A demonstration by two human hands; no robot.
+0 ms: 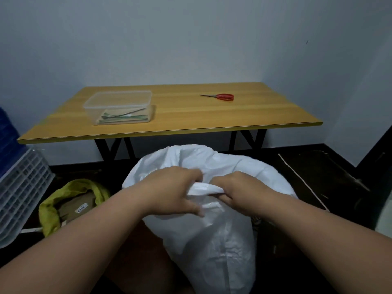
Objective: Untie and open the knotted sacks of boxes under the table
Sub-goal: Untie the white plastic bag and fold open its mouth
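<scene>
White sack [214, 234] stood upright directly under hands, long axis vertical, bunched neck [204, 188] between them. Left hand [176, 189] and right hand [235, 193] close together, both clamped on neck, equally near. Table [169, 115] beyond hands. Yellow sack [51, 211], already open, left of left hand. Scissors [220, 96] far beyond right hand. Nothing blocked neck.

Two bare forearms reach into view from the bottom corners, one from each side. No sleeves, cuffs or gloves show anywhere along them; both are uncovered from the frame edge to the wrist. The left hand [177, 188] and the right hand [235, 190] are bare too, with no rings, watch, bracelets or bands visible at the fingers or wrists. Fingernails look short and unpainted, though slight blur hides finer detail.
</scene>
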